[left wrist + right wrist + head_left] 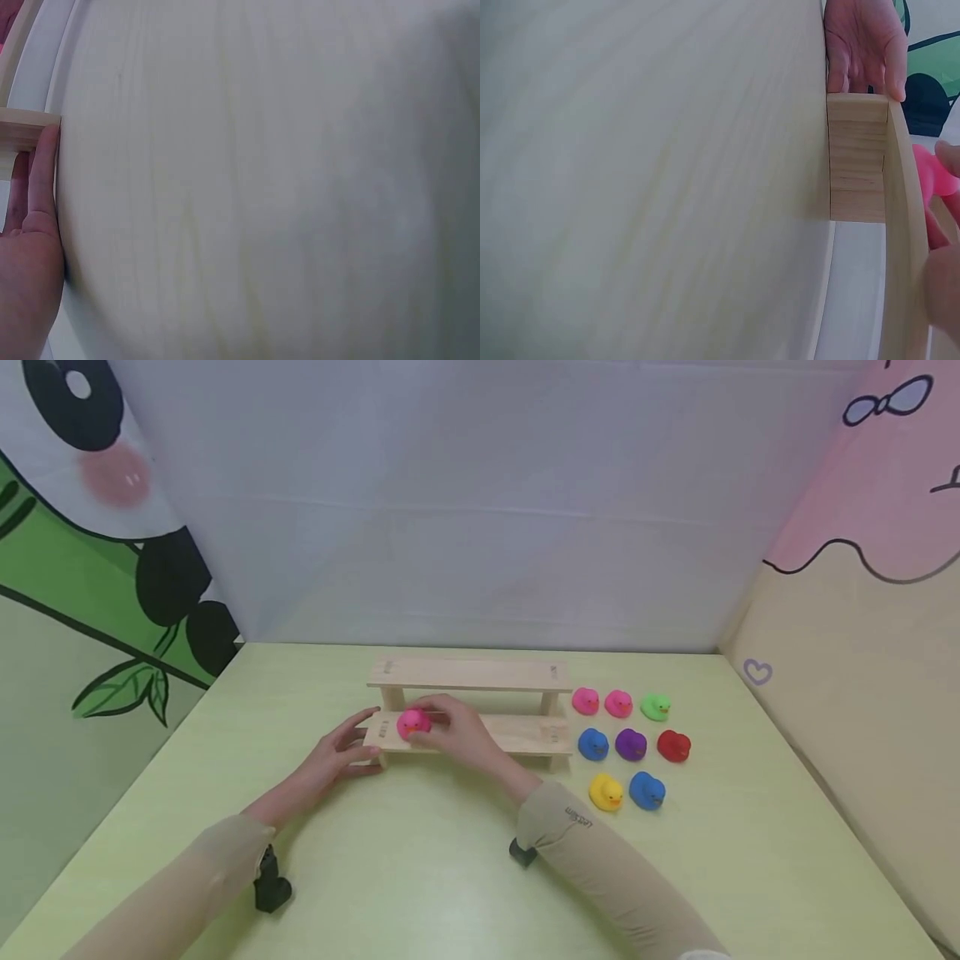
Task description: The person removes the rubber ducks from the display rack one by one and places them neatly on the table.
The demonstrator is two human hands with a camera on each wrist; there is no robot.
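Observation:
A two-tier wooden stand (472, 674) stands near the back of the table. On the left part of its lower step is a pink rubber duck (413, 723), pinched between the thumb and fingers of my right hand (459, 737). My left hand (336, 755) holds the stand's left end, its thumb at the front corner of the lower step and its other fingers against the side. The right wrist view catches part of the pink duck (928, 169) above the board (906, 217). In the left wrist view, straight fingers (43, 180) lie along the wood.
Right of the stand, several rubber ducks sit in rows: two pink ones (586, 702), a green one (656, 707), blue ones (593, 744), a purple one (631, 744), a red one (673, 746) and a yellow one (606, 792). A white cloth wall (480, 527) rises behind the table.

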